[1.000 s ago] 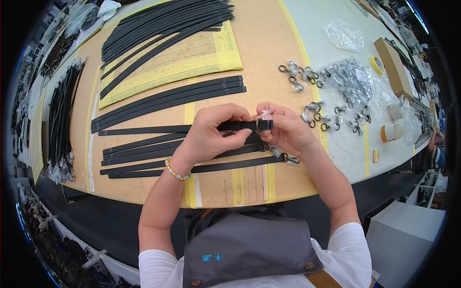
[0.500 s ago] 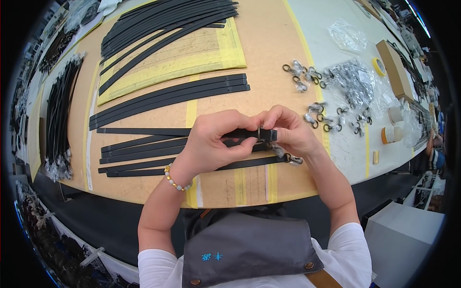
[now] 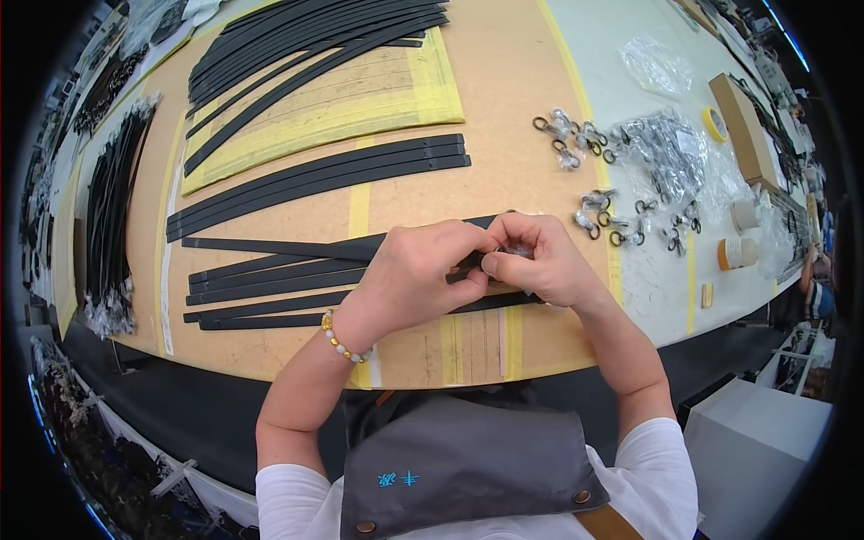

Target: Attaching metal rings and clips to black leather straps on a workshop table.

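My left hand (image 3: 416,272) and my right hand (image 3: 547,261) meet over the near part of the table, fingertips pinched close together. Both grip a flat black strap (image 3: 360,249) near its right end. At my right fingers a small clasp in clear plastic (image 3: 515,249) shows partly; how it sits on the strap is hidden. Several more black straps (image 3: 270,290) lie beneath and left of my hands. Beyond them rest more straps (image 3: 315,187) side by side. To the right are loose plastic-wrapped clasps with dark rings (image 3: 594,216).
A yellow-edged board (image 3: 333,117) bears many black straps (image 3: 306,45) at the back. Bundled straps (image 3: 119,207) lie far left. On the right are a bag of clasps (image 3: 661,157), yellow tape (image 3: 714,124), a cardboard box (image 3: 742,130) and an orange-and-white roll (image 3: 738,253).
My hands have drawn closer together and tilted. The strap end and metal ring that showed between my fingers are now mostly covered, and the strap slants up behind my left hand.
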Motion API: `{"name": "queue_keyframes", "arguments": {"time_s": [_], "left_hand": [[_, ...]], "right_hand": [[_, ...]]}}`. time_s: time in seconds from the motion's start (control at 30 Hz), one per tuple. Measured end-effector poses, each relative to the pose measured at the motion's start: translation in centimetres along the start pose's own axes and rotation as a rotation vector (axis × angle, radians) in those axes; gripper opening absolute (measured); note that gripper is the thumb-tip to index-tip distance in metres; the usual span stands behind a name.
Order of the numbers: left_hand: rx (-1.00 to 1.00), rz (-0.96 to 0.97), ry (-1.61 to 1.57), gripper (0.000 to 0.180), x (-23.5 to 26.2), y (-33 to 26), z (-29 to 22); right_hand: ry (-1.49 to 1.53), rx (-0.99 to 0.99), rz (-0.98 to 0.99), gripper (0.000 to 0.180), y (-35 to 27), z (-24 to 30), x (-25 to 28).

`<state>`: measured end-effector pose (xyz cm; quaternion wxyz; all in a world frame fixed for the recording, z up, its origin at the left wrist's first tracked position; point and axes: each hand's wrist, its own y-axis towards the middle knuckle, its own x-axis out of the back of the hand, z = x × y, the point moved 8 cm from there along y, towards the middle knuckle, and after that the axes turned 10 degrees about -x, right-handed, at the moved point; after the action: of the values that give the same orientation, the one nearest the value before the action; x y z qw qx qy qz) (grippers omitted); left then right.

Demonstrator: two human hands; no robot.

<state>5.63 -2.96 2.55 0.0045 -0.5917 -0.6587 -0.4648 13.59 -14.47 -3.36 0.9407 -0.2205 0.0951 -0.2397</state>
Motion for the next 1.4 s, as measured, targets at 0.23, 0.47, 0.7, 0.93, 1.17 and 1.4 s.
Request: {"name": "queue_keyframes", "arguments": {"time_s": [0.23,0.47,0.7,0.93,1.17,1.4], "left_hand": [[0.294,0.11,-0.269,0.025,-0.5,-0.4,1.9],[0.352,0.107,-0.351,0.022,-0.6,-0.9,2.4],[0.37,0.127,-0.352,0.021,-0.9,-1.2,2.8],[0.341,0.127,-0.321,0.02,-0.8,-0.9,2.6],[0.291,0.107,-0.278,0.019,-0.8,-0.9,2.2],[0.259,0.112,-0.25,0.02,-0.9,-0.6,1.8]], "right_hand": [[0.052,-0.049,0.015,0.015,-0.1,-0.1,0.2],[0.063,-0.063,0.066,0.025,-0.2,-0.3,0.3],[0.054,-0.056,0.074,0.026,-0.3,-0.1,0.2],[0.0,-0.057,0.05,0.021,-0.2,0.0,0.3],[-0.017,-0.013,0.029,0.024,-0.3,-0.2,0.2],[-0.002,-0.033,-0.001,0.017,-0.4,0.0,-0.1]]}}
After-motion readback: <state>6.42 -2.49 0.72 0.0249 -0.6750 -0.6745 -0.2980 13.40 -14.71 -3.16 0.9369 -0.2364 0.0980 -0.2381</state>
